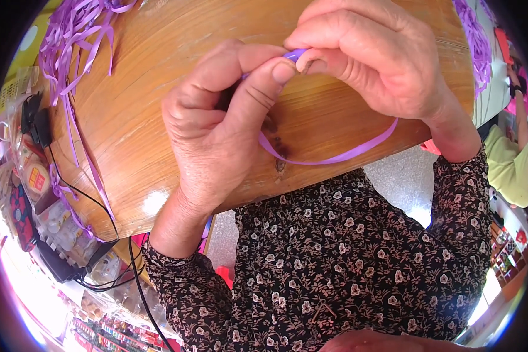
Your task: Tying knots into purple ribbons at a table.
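Note:
A purple ribbon (334,158) is held up over the wooden table (141,135), its loop hanging in a curve below my hands. My left hand (217,111) pinches one part of it between thumb and forefinger. Right beside that, the fingertips of my right hand (375,58) are closed on the same ribbon. Only a short piece of it shows between the two pinches, and the fingers cover the rest there, so I cannot tell whether it is folded or knotted.
A heap of purple ribbons (70,47) hangs over the table's far left, with strands trailing down the left edge. Another purple bundle (474,47) lies at the right edge. Black cables (136,276) run along the left, beside packets and bags. Another person's yellow-green clothing (507,167) shows at far right.

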Motion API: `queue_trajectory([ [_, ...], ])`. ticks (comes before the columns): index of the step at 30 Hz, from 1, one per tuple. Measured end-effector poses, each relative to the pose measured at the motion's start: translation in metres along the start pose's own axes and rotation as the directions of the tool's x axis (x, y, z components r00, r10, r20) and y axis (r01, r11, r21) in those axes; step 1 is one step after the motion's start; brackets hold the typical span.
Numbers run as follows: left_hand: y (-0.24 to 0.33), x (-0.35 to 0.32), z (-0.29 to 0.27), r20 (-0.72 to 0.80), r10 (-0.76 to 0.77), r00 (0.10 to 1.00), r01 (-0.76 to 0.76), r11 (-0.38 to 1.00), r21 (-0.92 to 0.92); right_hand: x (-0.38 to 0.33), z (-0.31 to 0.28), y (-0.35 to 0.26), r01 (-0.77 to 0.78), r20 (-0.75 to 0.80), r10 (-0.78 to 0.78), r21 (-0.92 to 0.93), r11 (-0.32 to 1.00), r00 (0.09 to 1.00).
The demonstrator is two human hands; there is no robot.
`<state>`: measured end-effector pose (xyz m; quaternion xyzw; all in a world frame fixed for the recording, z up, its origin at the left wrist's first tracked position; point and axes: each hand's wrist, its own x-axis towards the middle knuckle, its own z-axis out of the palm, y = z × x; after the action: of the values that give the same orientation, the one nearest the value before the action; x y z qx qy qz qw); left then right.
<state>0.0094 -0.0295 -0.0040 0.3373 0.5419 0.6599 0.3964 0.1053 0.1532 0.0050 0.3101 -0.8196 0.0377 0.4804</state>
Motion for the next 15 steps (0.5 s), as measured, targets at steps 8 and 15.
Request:
queue_trajectory([
  [8,0.007,0.002,-0.008,-0.024,-0.115,0.993,0.113,0.991,-0.067,0.049,-0.039,-0.028,-0.832,0.437,0.716,0.169,0.529,0.544],
  [15,0.009,0.0,-0.009,-0.005,-0.149,0.989,0.148,0.988,-0.047,0.004,0.001,0.0,-0.033,-0.041,0.033,0.0,0.999,0.999],
])
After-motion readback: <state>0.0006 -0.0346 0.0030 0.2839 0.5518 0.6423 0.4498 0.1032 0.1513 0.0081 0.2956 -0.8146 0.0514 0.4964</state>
